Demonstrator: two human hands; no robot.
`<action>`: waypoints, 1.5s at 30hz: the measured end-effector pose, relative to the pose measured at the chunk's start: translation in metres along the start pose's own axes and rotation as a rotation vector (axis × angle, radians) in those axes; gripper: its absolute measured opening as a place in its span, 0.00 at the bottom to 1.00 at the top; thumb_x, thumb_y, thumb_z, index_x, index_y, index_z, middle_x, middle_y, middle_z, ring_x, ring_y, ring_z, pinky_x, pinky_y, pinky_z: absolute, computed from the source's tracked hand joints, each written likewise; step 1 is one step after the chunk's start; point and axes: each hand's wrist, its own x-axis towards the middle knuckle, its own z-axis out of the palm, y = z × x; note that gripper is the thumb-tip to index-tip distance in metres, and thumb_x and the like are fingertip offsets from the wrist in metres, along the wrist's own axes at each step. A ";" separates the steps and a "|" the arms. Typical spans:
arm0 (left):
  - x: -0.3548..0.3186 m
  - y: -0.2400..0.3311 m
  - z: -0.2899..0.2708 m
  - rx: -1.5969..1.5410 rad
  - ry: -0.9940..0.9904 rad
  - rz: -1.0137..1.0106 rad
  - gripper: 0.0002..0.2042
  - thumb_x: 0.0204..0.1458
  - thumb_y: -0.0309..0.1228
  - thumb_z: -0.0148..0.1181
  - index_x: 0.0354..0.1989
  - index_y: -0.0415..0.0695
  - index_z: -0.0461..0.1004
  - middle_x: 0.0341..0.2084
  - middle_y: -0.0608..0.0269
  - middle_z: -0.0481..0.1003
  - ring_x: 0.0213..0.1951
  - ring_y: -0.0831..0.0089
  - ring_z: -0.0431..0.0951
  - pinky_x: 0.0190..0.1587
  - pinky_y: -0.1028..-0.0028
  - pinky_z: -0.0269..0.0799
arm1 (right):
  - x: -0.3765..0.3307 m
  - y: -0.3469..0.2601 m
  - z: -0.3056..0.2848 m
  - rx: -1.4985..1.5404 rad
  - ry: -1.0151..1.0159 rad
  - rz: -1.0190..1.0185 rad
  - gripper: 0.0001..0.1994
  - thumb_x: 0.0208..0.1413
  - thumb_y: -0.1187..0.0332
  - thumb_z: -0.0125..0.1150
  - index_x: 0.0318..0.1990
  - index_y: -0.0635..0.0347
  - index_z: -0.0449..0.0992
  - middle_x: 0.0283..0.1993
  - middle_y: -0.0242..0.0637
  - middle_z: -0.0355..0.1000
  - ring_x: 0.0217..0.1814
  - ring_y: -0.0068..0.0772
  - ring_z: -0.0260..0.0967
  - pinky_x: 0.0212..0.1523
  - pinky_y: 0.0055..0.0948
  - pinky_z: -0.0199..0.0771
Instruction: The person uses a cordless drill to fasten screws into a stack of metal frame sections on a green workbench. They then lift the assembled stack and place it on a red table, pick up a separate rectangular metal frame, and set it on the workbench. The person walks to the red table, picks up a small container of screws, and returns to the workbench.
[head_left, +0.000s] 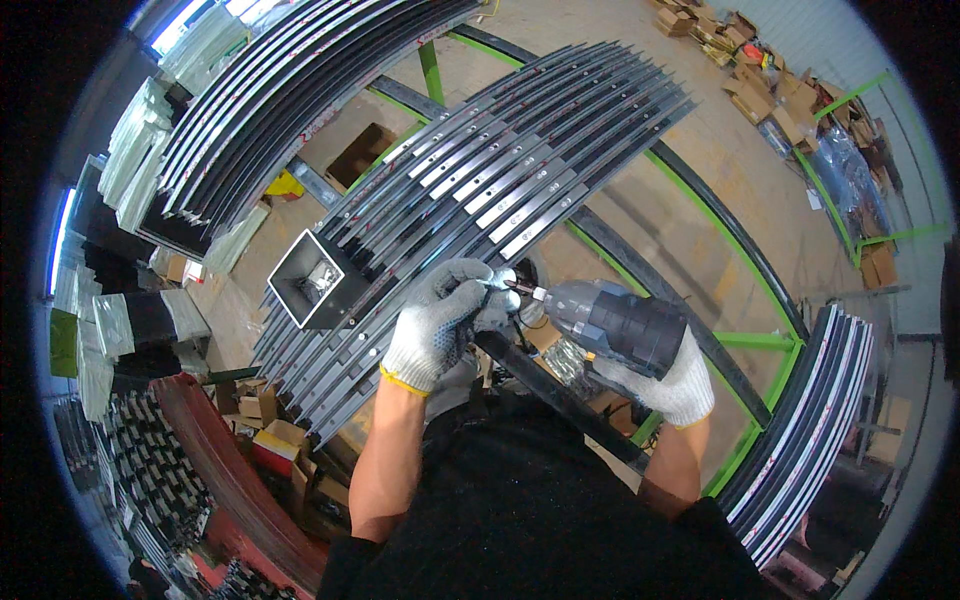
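In a grey-white knit glove, my left hand (447, 312) is closed, its fingertips pinching a small shiny metal piece (504, 279) whose exact kind I cannot make out. My right hand (665, 385), gloved the same way, is wrapped round a black cordless drill (622, 322). The drill points left, and its bit (522, 288) reaches the metal piece; whether they touch is unclear. Beyond my hands, long dark metal bars (520, 130) lie side by side, several with bright silver plates (541, 222) fixed on them. An open-topped dark box (345, 300) rests on the bars beside my left hand.
Green-edged rack rails (775, 341) run under and beside the bars. More bars are stacked at the upper left (300, 95) and right (815, 420). Cardboard boxes (790, 100) lie along the far right wall. Reddish lengths (215, 450) sit at the lower left.
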 end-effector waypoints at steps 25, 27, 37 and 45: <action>-0.005 -0.011 0.017 -0.347 0.119 0.033 0.14 0.65 0.25 0.62 0.55 0.34 0.71 0.41 0.47 0.79 0.35 0.64 0.81 0.35 0.72 0.79 | 0.006 0.003 0.010 0.114 -0.029 0.156 0.23 0.46 0.63 0.80 0.51 0.59 0.81 0.50 0.45 0.83 0.54 0.45 0.81 0.60 0.37 0.78; -0.004 -0.011 0.023 -0.283 0.139 0.062 0.12 0.64 0.26 0.62 0.53 0.36 0.73 0.40 0.51 0.80 0.34 0.66 0.82 0.33 0.72 0.80 | 0.008 0.006 0.009 0.203 0.023 0.244 0.24 0.46 0.62 0.80 0.51 0.58 0.81 0.50 0.46 0.82 0.54 0.45 0.81 0.60 0.38 0.78; 0.049 0.023 0.028 0.686 0.157 0.216 0.11 0.65 0.29 0.57 0.50 0.39 0.79 0.27 0.67 0.77 0.24 0.80 0.75 0.29 0.78 0.71 | 0.093 0.011 -0.020 -0.074 -0.050 -0.018 0.20 0.45 0.66 0.70 0.49 0.57 0.81 0.45 0.53 0.80 0.48 0.57 0.78 0.53 0.44 0.80; 0.097 0.061 0.017 0.627 0.079 -0.115 0.23 0.61 0.27 0.54 0.66 0.42 0.74 0.20 0.67 0.74 0.17 0.77 0.71 0.21 0.76 0.68 | 0.226 -0.010 -0.030 -0.637 -0.301 0.093 0.12 0.46 0.66 0.67 0.36 0.65 0.83 0.35 0.58 0.80 0.42 0.61 0.80 0.46 0.45 0.81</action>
